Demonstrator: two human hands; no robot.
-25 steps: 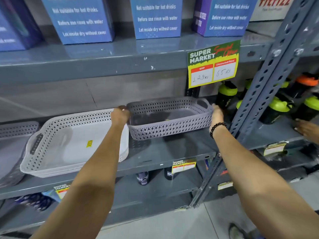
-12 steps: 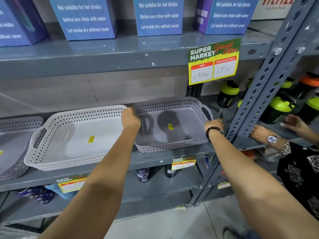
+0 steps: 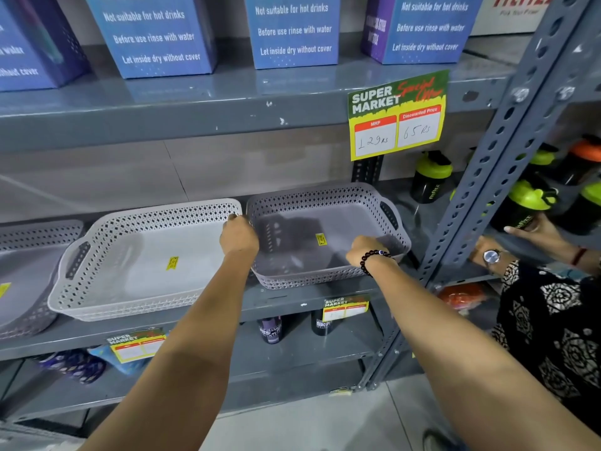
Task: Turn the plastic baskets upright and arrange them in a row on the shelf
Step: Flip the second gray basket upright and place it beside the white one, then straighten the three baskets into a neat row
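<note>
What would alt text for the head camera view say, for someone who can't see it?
Two bare hands, left hand and right hand, hold a grey basket upright on a grey metal shelf, beside a white basket. Blue boxes sit above; another person's hand reaches for bottles at right.

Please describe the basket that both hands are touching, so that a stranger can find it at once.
Find the yellow price sign hanging from the upper shelf. Right below it sits a darker grey basket, upright, the last in the row. Its neighbour, the white basket, is paler.
</note>
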